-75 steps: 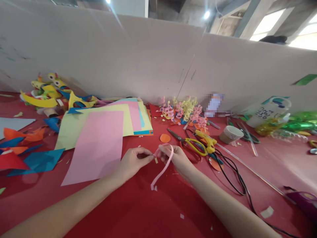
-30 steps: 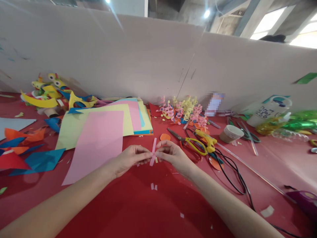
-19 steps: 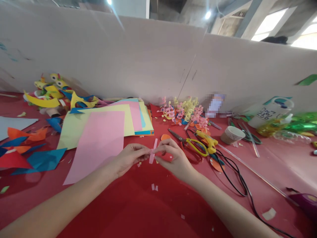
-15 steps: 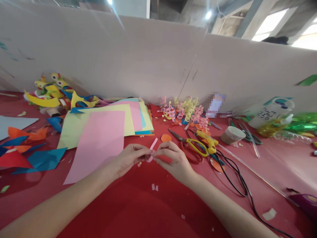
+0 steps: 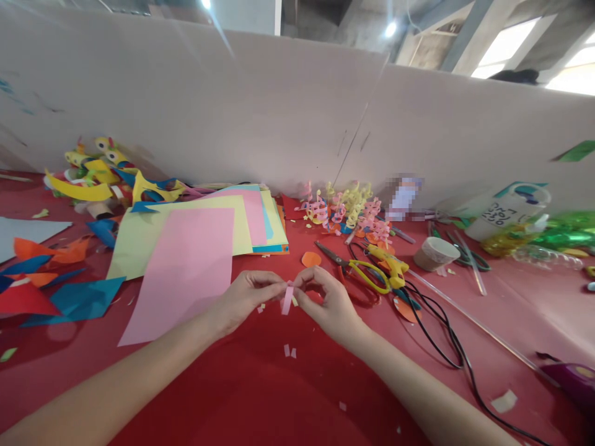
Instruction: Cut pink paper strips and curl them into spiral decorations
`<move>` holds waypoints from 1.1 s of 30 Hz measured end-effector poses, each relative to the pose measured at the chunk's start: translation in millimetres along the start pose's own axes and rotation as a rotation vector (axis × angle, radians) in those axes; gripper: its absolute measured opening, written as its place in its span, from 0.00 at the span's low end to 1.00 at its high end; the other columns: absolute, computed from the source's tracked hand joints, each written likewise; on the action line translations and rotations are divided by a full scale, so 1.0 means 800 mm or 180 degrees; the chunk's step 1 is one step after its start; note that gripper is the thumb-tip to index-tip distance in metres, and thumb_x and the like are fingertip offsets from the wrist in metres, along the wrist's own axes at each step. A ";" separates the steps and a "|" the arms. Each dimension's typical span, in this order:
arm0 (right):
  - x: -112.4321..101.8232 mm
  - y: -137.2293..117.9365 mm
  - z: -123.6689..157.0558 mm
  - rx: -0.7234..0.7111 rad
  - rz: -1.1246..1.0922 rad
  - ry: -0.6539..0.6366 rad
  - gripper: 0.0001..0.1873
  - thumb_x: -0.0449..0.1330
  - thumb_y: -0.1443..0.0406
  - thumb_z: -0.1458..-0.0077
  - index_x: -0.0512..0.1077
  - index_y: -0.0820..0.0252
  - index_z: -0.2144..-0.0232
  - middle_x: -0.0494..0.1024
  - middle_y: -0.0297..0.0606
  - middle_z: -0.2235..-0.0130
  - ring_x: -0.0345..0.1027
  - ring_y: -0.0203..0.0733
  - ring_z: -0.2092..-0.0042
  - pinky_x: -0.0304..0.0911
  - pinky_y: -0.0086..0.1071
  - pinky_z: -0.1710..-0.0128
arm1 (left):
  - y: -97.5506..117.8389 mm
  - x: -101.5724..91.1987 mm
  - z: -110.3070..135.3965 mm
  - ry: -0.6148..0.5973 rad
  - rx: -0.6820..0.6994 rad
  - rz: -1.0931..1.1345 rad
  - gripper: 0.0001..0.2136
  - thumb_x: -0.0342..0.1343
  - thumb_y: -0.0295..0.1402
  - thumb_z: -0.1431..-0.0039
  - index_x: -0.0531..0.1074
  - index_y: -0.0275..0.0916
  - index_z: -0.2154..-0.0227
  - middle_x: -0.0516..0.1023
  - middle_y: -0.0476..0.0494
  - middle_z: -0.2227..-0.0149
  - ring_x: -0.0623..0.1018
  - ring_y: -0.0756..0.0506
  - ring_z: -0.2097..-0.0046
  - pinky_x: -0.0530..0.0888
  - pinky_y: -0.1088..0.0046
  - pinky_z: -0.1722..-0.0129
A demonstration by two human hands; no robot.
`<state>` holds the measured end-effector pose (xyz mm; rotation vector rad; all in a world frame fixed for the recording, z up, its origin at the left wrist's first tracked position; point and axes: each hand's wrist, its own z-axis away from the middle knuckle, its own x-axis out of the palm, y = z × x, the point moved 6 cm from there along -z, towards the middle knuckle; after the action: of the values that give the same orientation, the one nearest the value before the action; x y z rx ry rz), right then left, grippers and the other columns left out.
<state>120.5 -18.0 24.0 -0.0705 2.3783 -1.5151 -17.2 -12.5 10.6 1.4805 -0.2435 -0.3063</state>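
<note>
Both my hands meet over the red table (image 5: 260, 384), pinching a narrow pink paper strip (image 5: 287, 300) between their fingertips. My left hand (image 5: 246, 298) grips it from the left and my right hand (image 5: 325, 300) from the right, fingers curled. Most of the strip is rolled up between my fingers; a short free end hangs down. A pink paper sheet (image 5: 186, 266) lies just left of my left hand.
Stacked coloured sheets (image 5: 251, 223) and paper scraps (image 5: 56, 285) lie to the left. Curled paper spirals (image 5: 346, 207) sit by the back wall. Yellow-handled scissors (image 5: 362, 269), a glue gun (image 5: 390, 260) with black cable, a paper cup (image 5: 434, 253) and a bottle (image 5: 506, 207) lie right.
The long pink strip that dangled to the table has been wound up between my fingers. Its free end pointed up a moment ago and now hangs down.
</note>
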 end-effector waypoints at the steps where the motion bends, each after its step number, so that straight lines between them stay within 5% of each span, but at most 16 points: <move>1: 0.002 0.005 0.000 0.0165 -0.0189 -0.0010 0.02 0.57 0.69 0.50 0.66 0.59 0.71 0.69 0.33 0.70 0.65 0.35 0.68 0.64 0.30 0.65 | 0.001 -0.001 0.000 0.0018 0.0082 -0.0127 0.08 0.57 0.34 0.48 0.75 0.38 0.78 0.71 0.51 0.77 0.67 0.52 0.73 0.64 0.76 0.71; 10: 0.009 0.026 -0.003 0.0783 -0.1001 -0.0118 0.07 0.60 0.63 0.53 0.68 0.60 0.70 0.69 0.33 0.71 0.63 0.34 0.68 0.61 0.29 0.67 | 0.002 0.000 -0.002 -0.0071 0.0293 -0.0716 0.06 0.56 0.36 0.47 0.75 0.40 0.71 0.73 0.50 0.71 0.70 0.52 0.72 0.67 0.77 0.73; 21: 0.008 0.043 -0.003 0.1028 -0.0598 -0.0476 0.07 0.60 0.62 0.54 0.70 0.61 0.73 0.71 0.33 0.73 0.64 0.35 0.70 0.60 0.30 0.68 | 0.012 0.005 0.003 0.0034 0.0637 -0.1610 0.05 0.54 0.29 0.48 0.74 0.39 0.75 0.74 0.50 0.71 0.73 0.50 0.68 0.69 0.75 0.67; 33: 0.007 0.050 -0.002 0.1082 -0.0541 -0.0375 0.10 0.60 0.59 0.53 0.69 0.61 0.75 0.71 0.32 0.75 0.64 0.35 0.72 0.60 0.29 0.70 | -0.006 0.004 0.000 -0.0024 0.0373 -0.1200 0.07 0.54 0.35 0.45 0.75 0.40 0.71 0.77 0.47 0.68 0.76 0.47 0.64 0.70 0.69 0.60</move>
<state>120.0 -0.3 -12.0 -0.2808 2.0374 -1.9160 -14.5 -13.8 5.6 1.6392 0.0150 -0.6086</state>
